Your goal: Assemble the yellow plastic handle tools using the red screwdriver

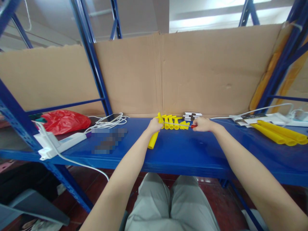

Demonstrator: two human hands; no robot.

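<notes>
My left hand (pixel 154 125) is closed around a yellow tube piece (pixel 153 140), whose lower end points down toward the front of the blue shelf and whose top shows above my fingers. In my right hand (pixel 201 124) is a screwdriver (pixel 193 126) with a red handle, gripped by closed fingers. Its thin metal shaft runs left, and the tip meets the upper part of the yellow piece. Several yellow fittings (pixel 176 125) stand in a row behind, between my two hands. A small stack of black-and-white packets (pixel 192 115) lies behind my right hand.
Several long yellow tubes (pixel 279 133) lie at the right beside white cables. On the left are a white power strip (pixel 69 141), coiled white cable (pixel 113 121) and a red bag (pixel 64 122). A cardboard wall (pixel 192 70) stands behind, with blue posts at both sides.
</notes>
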